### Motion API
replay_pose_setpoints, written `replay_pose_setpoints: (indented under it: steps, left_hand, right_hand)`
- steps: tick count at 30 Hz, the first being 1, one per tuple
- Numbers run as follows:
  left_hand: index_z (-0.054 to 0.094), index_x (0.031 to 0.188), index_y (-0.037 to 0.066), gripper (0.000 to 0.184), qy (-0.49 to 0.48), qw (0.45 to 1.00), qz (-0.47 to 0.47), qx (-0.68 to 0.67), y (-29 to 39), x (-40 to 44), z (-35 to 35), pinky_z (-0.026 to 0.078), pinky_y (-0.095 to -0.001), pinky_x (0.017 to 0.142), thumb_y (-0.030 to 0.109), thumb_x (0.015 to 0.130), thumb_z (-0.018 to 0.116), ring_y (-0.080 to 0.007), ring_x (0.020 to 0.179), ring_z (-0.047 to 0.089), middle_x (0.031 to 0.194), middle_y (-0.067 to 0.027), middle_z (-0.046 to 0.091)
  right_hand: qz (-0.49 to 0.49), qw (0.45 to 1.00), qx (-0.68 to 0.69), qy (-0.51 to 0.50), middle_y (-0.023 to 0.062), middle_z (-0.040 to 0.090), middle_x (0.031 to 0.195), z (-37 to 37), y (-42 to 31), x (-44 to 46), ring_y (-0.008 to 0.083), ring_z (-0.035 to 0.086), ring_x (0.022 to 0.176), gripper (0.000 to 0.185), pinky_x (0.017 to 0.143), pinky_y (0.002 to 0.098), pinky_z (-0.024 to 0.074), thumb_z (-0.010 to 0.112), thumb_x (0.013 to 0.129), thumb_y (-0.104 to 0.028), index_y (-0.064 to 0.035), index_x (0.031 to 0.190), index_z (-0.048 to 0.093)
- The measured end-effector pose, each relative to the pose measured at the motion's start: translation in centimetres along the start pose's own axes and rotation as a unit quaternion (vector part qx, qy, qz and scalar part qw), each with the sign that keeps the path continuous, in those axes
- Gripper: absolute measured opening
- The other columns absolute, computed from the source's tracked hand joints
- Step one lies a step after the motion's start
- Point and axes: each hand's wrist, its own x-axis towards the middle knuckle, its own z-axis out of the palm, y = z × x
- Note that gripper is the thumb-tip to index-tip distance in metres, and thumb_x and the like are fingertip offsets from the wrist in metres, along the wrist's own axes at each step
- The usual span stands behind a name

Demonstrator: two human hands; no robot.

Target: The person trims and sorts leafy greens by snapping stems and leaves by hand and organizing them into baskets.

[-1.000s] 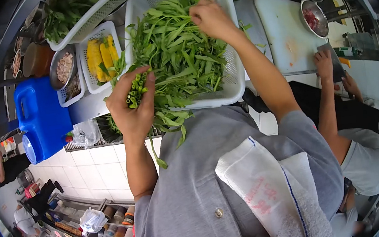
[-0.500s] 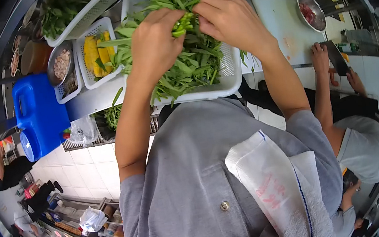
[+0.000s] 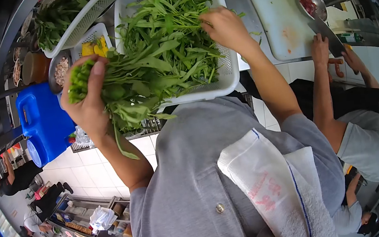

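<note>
My left hand (image 3: 87, 106) is wrapped round the cut stems of a bunch of water spinach (image 3: 139, 75). The stem ends stick out by my thumb, and the long leaves trail right over the basket's front left edge. More loose water spinach (image 3: 165, 15) fills the white plastic basket (image 3: 229, 73) in front of me. At the basket's upper right, my right hand (image 3: 227, 29) has its fingers closed on stems of the loose greens; its fingertips are partly hidden among them.
On the left stand a blue jug (image 3: 47, 119), a metal bowl (image 3: 55, 80) of chopped pieces, and a small basket (image 3: 102, 30) with yellow items. To the right, a co-worker's hands hold a cleaver (image 3: 328, 37) beside a white cutting board (image 3: 276, 17) and a bowl of meat (image 3: 310, 2).
My left hand has moved left and down, carrying the bunch out over the basket's edge. My right hand stays by the basket's upper right, slightly lower. The co-worker's cleaver has shifted up and left.
</note>
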Motion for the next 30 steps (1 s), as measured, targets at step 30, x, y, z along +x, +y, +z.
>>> replay_pose_setpoints:
  steps: [30]
  left_hand:
    - [0.069, 0.094, 0.002, 0.023, -0.242, 0.9, 0.198, 0.304, -3.2, -1.5, 8.6, 0.052, -0.0358, 0.075, 0.003, 0.071, 0.072, -0.0324, 0.084, 0.066, 0.09, -0.0145, 0.068]
  right_hand:
    - [-0.179, 0.978, 0.013, 0.104, 0.008, 0.058, 0.074, -1.6, -5.2, -2.1, 0.0255, 0.06, 0.073, 0.011, 0.058, 0.0375, 0.0501, 0.067, 0.073, -0.007, -0.0041, 0.082, 0.061]
